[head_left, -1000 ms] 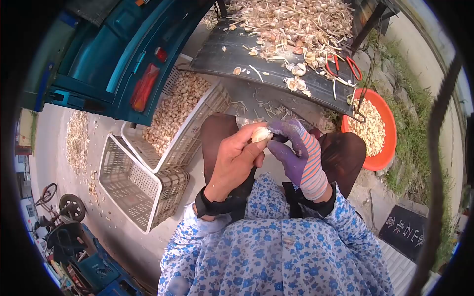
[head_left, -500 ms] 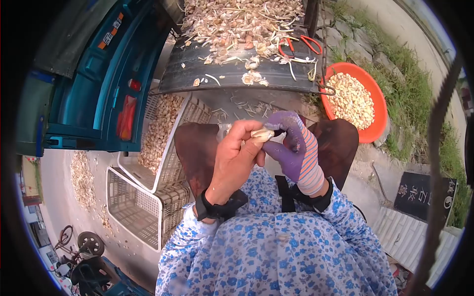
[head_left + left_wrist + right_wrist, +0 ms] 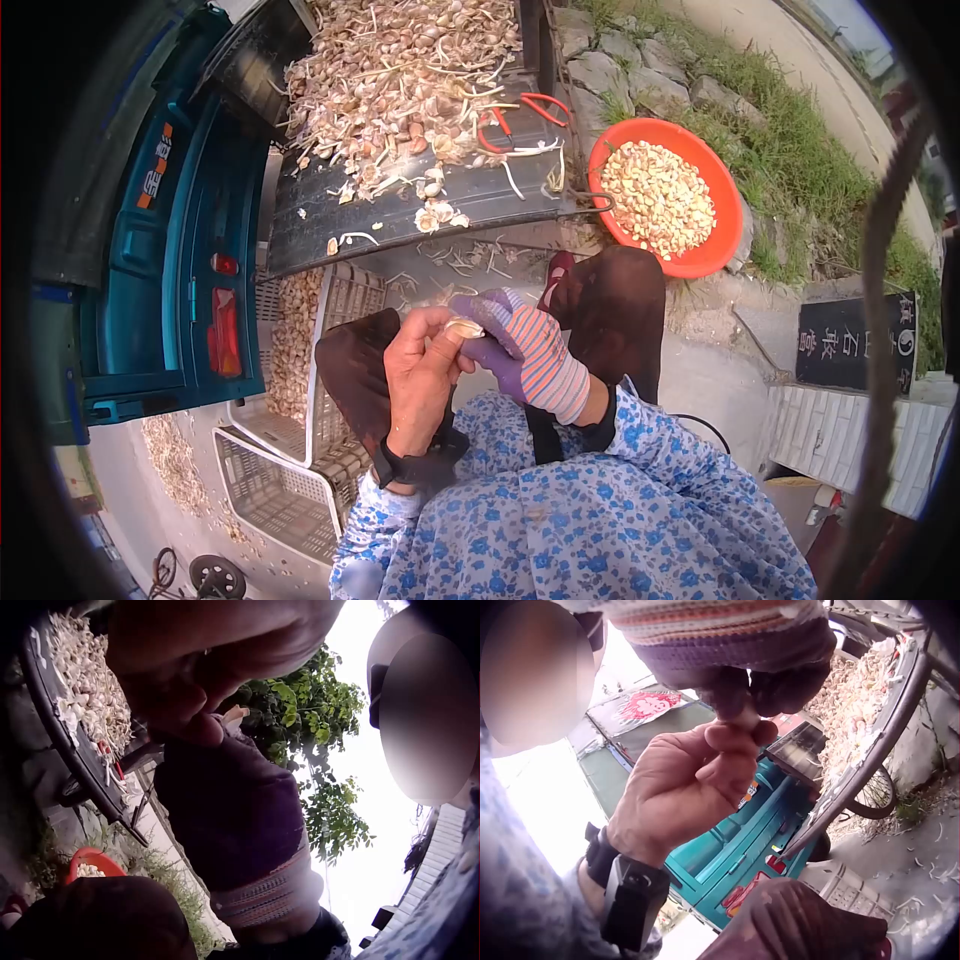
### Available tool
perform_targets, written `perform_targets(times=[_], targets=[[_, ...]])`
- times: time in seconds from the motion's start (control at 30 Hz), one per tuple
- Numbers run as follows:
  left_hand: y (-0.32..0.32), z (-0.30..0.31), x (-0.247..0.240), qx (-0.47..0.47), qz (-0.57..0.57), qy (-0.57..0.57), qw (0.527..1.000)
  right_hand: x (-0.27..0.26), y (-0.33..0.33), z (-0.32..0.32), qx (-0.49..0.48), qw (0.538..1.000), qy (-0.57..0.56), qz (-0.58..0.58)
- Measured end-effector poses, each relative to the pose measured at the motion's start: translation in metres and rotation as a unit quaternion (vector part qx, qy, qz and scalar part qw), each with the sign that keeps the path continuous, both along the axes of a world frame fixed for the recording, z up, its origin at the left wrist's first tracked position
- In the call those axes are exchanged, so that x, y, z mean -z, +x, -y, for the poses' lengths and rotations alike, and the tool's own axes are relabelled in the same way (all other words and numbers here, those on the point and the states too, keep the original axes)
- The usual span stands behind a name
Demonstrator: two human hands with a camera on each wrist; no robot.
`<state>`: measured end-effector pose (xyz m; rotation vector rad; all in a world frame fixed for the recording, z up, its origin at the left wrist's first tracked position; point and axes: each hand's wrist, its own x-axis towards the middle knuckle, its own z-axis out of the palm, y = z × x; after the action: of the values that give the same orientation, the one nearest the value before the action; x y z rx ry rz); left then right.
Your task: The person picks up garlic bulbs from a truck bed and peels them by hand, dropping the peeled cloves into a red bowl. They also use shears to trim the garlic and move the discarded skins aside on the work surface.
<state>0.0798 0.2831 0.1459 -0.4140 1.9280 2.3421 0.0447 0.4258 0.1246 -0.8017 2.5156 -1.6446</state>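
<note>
My bare left hand (image 3: 415,375) pinches a pale garlic clove (image 3: 465,328) between thumb and forefinger, above my lap. Meeting it from the other side is my right hand (image 3: 530,350), in a purple glove with a striped cuff, its thumb and fingers closed on the clove's far end. The right wrist view shows the clove (image 3: 746,716) between the gloved fingertips above and the bare fingertips below. Much of it is hidden by the fingers. In the left wrist view a pale tip (image 3: 235,716) sticks out beside the bare thumb.
A black platform (image 3: 400,215) ahead bears a heap of garlic and peelings (image 3: 400,90) and red-handled cutters (image 3: 497,130). To the right stands an orange-red basin (image 3: 730,200) of peeled cloves. Plastic crates (image 3: 350,300), one holding garlic, sit at left beside a teal vehicle (image 3: 150,330).
The head view has turned right, so platform, crates and basin shift left. Both hands stay together at the garlic, and the gloved fingers now cover more of it.
</note>
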Motion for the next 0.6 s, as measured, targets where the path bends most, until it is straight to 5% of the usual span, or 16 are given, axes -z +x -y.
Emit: perform_targets(times=[0.1, 0.13, 0.23, 0.3, 0.33, 0.37, 0.4, 0.5, 0.6], targets=[[-0.014, 0.006, 0.018, 0.035, 0.006, 0.05, 0.998, 0.009, -0.012, -0.005, 0.005, 0.996, 0.061, -0.065], [-0.024, 0.004, 0.014, 0.049, 0.02, 0.051, 0.997, 0.017, -0.023, -0.011, 0.035, 0.985, 0.03, -0.166], [-0.05, 0.004, 0.01, 0.065, 0.002, -0.003, 0.998, -0.017, -0.061, -0.061, 0.122, 0.984, 0.03, -0.124], [-0.068, 0.023, 0.021, 0.166, -0.168, -0.32, 0.918, -0.009, -0.102, -0.118, 0.299, 0.93, 0.093, -0.195], [-0.082, 0.031, 0.021, 0.148, -0.212, -0.38, 0.888, 0.002, -0.12, -0.147, 0.395, 0.911, 0.088, -0.081], [-0.098, 0.04, 0.021, 0.134, -0.255, -0.435, 0.853, 0.005, -0.131, -0.172, 0.448, 0.873, 0.17, -0.094], [-0.117, 0.049, 0.025, 0.081, -0.24, -0.444, 0.859, 0.006, -0.137, -0.175, 0.472, 0.875, 0.088, -0.066], [-0.178, 0.069, 0.061, -0.04, -0.21, -0.501, 0.838, -0.001, -0.141, -0.128, 0.359, 0.929, -0.08, -0.041], [-0.221, 0.076, 0.081, -0.034, -0.189, -0.451, 0.872, -0.005, -0.152, -0.059, 0.241, 0.97, -0.041, -0.015]])
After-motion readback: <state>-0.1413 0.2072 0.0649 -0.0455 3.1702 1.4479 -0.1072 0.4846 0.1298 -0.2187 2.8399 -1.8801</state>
